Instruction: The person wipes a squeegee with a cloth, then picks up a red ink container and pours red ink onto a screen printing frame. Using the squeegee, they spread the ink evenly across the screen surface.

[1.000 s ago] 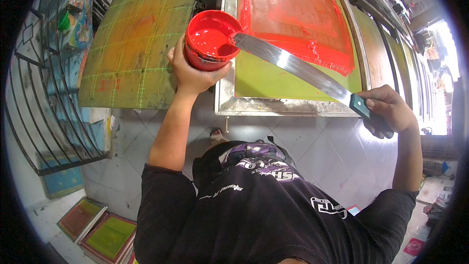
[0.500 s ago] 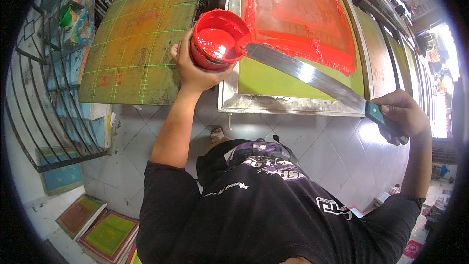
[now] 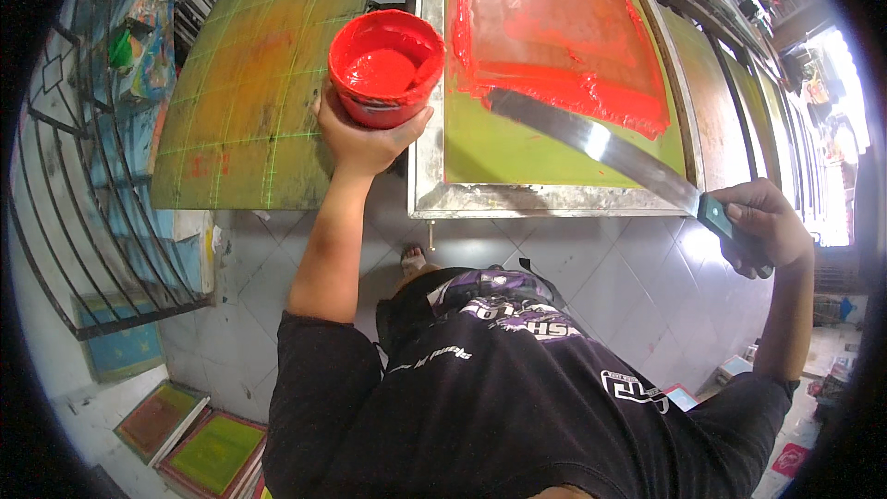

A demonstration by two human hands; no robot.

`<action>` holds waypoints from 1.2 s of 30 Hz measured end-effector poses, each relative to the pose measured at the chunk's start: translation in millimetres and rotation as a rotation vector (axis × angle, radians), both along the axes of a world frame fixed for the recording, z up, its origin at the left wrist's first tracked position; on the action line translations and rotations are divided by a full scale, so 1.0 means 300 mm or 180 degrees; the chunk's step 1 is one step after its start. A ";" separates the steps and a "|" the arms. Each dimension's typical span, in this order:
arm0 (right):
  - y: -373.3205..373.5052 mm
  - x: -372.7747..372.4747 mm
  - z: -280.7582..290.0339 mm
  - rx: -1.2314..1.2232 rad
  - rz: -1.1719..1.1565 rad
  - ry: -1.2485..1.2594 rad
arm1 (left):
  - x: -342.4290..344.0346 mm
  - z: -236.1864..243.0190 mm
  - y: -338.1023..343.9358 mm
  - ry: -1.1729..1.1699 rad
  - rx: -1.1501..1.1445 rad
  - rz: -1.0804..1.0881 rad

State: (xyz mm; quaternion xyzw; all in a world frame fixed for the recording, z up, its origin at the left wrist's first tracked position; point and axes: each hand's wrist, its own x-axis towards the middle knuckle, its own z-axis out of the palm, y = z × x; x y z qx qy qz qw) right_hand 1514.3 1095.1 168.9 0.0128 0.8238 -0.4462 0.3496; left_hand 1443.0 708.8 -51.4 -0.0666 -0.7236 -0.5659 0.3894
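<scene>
My left hand [image 3: 370, 140] is wrapped round the lower side of a tub [image 3: 385, 111] of red ink [image 3: 377, 69], held tilted toward me beside the screen frame. My right hand [image 3: 765, 222] grips the green handle of a long, wide-bladed spatula [image 3: 591, 140]. Its blade reaches left over the near part of the screen, and the tip is near the lower left corner of the red ink band. The screen printing frame [image 3: 554, 199] has a metal rim and yellow-green mesh [image 3: 517, 155]. Thick red ink [image 3: 591, 102] lies along the edges of its middle area.
To the left stands a yellow-green board [image 3: 249, 83] with bright grid lines. A black metal railing [image 3: 120, 322] curves along the far left. Several small framed screens [image 3: 214, 448] rest at the lower left on the tiled floor [image 3: 222, 342]. More panels [image 3: 721, 102] line up on the right.
The tub has moved left and slightly up, away from the spatula's tip. The spatula tip, which was at the tub's rim, is now apart from it, over the screen.
</scene>
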 end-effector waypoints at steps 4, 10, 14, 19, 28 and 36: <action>0.026 0.036 -0.059 -0.0251 -0.0314 0.0477 | 0.011 0.058 0.027 -0.0634 0.0981 -0.1084; -0.015 0.062 -0.220 -0.0927 -0.0250 0.1453 | 0.070 0.101 0.024 -0.1166 0.2474 -0.2199; -0.062 0.074 -0.321 -0.0997 -0.0438 0.1708 | 0.085 0.082 0.029 -0.1186 0.2638 -0.2585; -0.125 0.087 -0.482 -0.1383 -0.0710 0.2476 | 0.102 0.072 0.061 -0.1209 0.2862 -0.2527; -0.105 0.096 -0.544 -0.1392 -0.0964 0.1610 | 0.128 0.078 0.090 -0.1258 0.2618 -0.2311; 0.022 0.058 -0.426 0.0154 -0.0720 0.2743 | 0.150 0.075 0.025 -0.0668 -0.0902 0.0024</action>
